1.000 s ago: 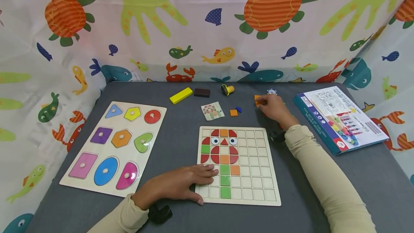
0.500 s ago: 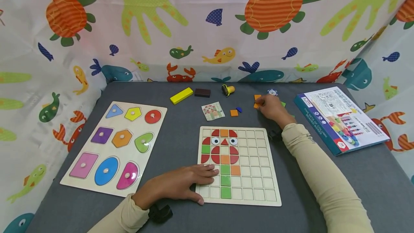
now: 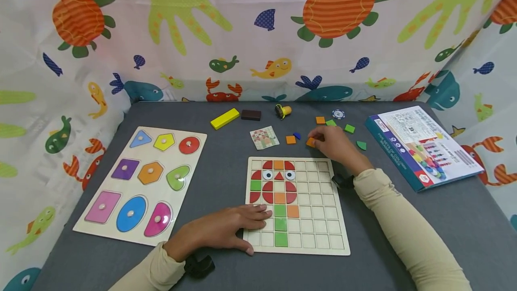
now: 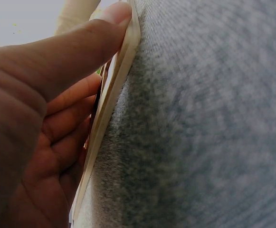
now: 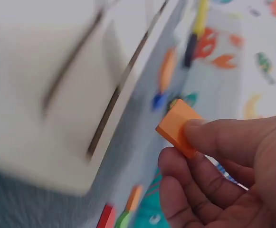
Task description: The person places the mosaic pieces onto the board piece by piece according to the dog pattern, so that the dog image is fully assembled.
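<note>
In the head view my right hand (image 3: 334, 143) pinches an orange square tile (image 3: 310, 142) between thumb and fingers, just above the table beyond the board's back edge. The right wrist view shows the tile (image 5: 179, 124) tilted, thumb on its face. My left hand (image 3: 228, 226) rests on the left front of the wooden grid board (image 3: 315, 251), fingers stretched over the cells. Its thumb (image 4: 76, 52) touches the board's edge in the left wrist view. Red, green and orange pieces and two eye tiles (image 3: 290, 174) sit in the left columns of the grid.
Behind the board lie a pattern card (image 3: 264, 138), an orange tile (image 3: 291, 139), a small blue piece (image 3: 297, 135) and green pieces (image 3: 349, 128). A shape puzzle (image 3: 133, 152) stands left, a boxed set (image 3: 428, 147) right. Yellow (image 3: 225, 119) and dark blocks (image 3: 251, 115) lie at the back.
My right hand has drawn an orange tile away from the loose pieces, toward me and slightly left, uncovering green pieces and another orange tile. The left hand has stayed put.
</note>
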### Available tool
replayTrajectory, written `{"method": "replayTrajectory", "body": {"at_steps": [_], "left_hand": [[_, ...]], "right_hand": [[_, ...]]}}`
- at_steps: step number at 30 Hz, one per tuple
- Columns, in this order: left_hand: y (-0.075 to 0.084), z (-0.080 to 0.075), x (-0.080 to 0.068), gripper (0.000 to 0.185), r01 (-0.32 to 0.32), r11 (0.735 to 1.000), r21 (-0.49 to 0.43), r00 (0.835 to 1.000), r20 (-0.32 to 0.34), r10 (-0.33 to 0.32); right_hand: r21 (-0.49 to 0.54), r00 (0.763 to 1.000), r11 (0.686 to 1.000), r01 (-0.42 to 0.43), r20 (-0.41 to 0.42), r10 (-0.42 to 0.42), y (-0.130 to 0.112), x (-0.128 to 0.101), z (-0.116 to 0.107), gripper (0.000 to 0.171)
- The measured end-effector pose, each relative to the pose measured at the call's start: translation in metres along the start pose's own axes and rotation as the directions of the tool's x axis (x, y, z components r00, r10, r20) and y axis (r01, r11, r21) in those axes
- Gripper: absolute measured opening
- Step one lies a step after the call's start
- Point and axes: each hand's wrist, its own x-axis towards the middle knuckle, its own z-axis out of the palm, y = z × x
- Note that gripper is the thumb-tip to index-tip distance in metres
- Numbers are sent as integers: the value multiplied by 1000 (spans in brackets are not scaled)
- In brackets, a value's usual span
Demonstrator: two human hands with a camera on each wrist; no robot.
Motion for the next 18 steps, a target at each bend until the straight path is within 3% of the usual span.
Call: {"method": "replayTrajectory", "body": {"at_steps": [8,18], "left_hand": [[2,0,-1,69,12,1000,-10,1000,4,-12],[2,-2,0,72,25,1000,-11,1000,10,-25]], "right_hand": [[105,985,986,127,102,-138,-20,-46,10,17],[199,921,950,241,264,-288,-43,-91,30,17]]}}
